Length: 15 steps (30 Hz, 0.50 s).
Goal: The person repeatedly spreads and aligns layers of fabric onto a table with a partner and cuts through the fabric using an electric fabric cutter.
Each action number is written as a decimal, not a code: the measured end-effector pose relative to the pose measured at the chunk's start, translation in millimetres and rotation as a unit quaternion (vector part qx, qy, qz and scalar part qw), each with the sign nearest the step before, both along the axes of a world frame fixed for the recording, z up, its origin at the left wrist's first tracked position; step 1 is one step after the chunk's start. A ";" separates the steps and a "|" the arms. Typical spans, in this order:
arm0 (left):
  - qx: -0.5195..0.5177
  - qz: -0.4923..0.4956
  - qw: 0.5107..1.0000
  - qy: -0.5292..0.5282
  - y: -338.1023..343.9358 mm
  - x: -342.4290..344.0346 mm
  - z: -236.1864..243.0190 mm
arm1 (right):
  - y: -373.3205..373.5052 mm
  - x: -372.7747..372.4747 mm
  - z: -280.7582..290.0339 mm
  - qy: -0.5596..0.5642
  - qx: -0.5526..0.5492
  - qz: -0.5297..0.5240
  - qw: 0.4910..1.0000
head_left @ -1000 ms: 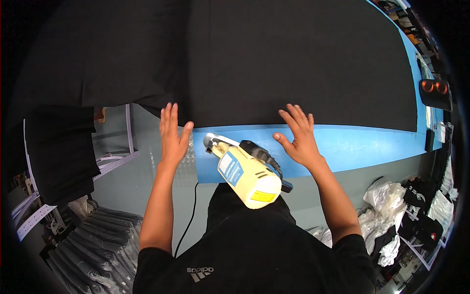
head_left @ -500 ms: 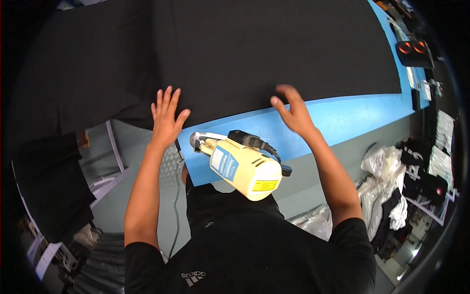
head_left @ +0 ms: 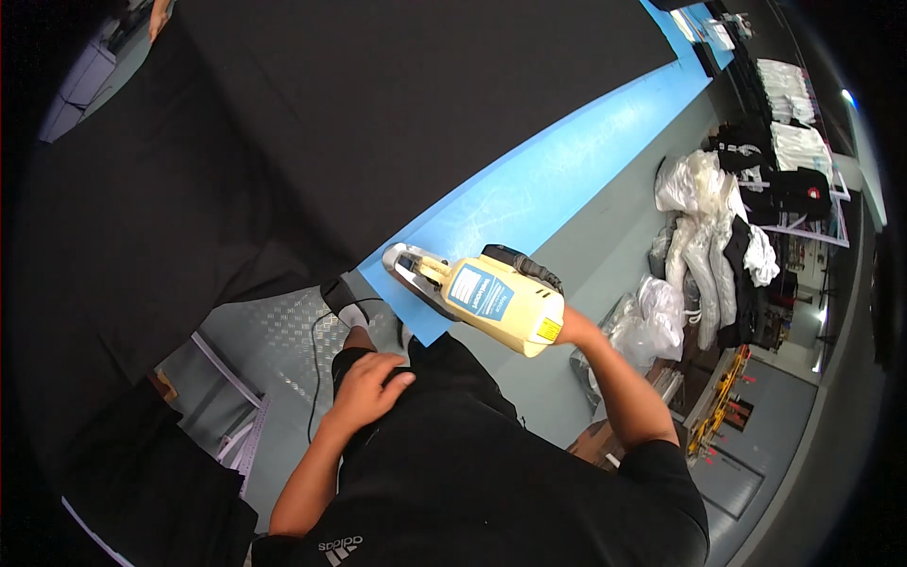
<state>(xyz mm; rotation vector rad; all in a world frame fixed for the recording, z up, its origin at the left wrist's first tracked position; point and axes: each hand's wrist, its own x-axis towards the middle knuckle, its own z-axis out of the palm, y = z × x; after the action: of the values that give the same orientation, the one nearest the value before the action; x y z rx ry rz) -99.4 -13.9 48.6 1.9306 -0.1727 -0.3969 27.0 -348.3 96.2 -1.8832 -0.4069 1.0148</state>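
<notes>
A cream electric fabric cutter (head_left: pixel 515 310) with a metal foot stands at the near corner of the blue tabletop (head_left: pixel 539 189). My right hand (head_left: pixel 573 327) is at its rear end, over the place of the handle; the cutter's body hides most of the fingers. In front of my dark shorts hangs my left hand (head_left: pixel 367 389), open and holding nothing, its thumb apart from loosely bent fingers. Black cloth (head_left: pixel 397 104) covers most of the table beyond the cutter and drapes over the left side in folds.
Another person's hand (head_left: pixel 159 19) is by the cloth at the far left. A thin cable (head_left: pixel 315 378) runs over the floor near my foot. Plastic-wrapped bundles (head_left: pixel 694 265) lie on the right, with folded garments (head_left: pixel 794 146) behind. A pale metal frame (head_left: pixel 227 369) stands at the lower left.
Both hands have left the edge of the black cloth. My left hand has come back near my body, and my right hand has moved to the rear of the cutter. The view has turned.
</notes>
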 end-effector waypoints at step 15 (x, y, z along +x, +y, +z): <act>-0.193 -0.288 0.937 0.037 -66.3 -7.2 20.1 | 82.3 -63.1 46.5 -0.181 0.067 -0.255 0.947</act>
<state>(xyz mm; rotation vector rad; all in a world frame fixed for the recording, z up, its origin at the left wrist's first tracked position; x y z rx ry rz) -106.6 -80.1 68.7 1.4474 -0.7233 -0.7607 -36.0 -266.1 142.7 -1.9100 -0.1707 0.2890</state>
